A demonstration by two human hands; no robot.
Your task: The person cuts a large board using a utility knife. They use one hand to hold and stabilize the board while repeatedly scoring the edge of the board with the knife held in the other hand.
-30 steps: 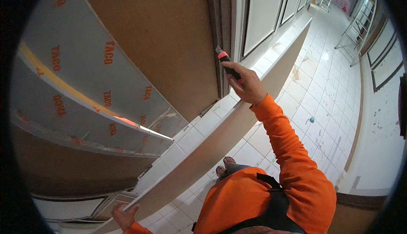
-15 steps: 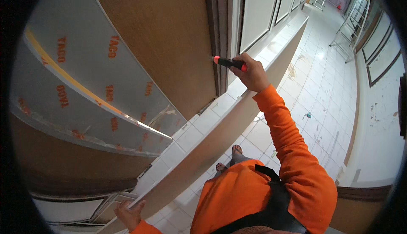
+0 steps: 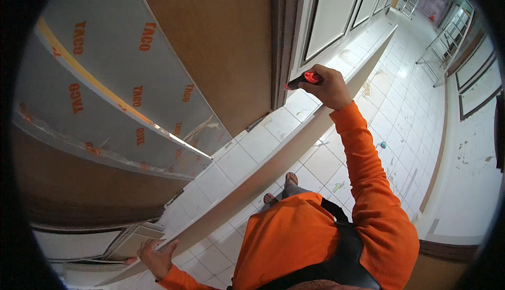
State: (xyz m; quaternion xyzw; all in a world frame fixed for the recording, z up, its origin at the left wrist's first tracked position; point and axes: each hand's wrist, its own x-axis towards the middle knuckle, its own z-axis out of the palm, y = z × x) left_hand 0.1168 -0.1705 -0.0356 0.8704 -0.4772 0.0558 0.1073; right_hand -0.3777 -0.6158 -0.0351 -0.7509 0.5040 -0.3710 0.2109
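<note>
My right hand (image 3: 332, 87) is closed around a black and red utility knife (image 3: 302, 83), held above the far part of a long board, with its front end pointing left toward a dark brown door frame (image 3: 279, 43). Whether the blade is out is too small to tell. The long, pale board (image 3: 263, 173) stands on edge and runs diagonally from lower left to upper right in front of my body. At its near end my left hand (image 3: 157, 257) grips the top edge, thumb on one side and fingers on the other.
A brown door panel (image 3: 215, 43) and film-covered grey sheets (image 3: 105, 64) with orange print stand left. White tiled floor (image 3: 389, 127) runs along a corridor on the right. Metal ladders (image 3: 447, 43) stand farther off. A small teal item (image 3: 382, 145) lies on the tiles.
My right hand with the utility knife has moved right and slightly down, away from the brown panel, and the knife is turned. My left hand keeps its grip on the board. The view has shifted slightly.
</note>
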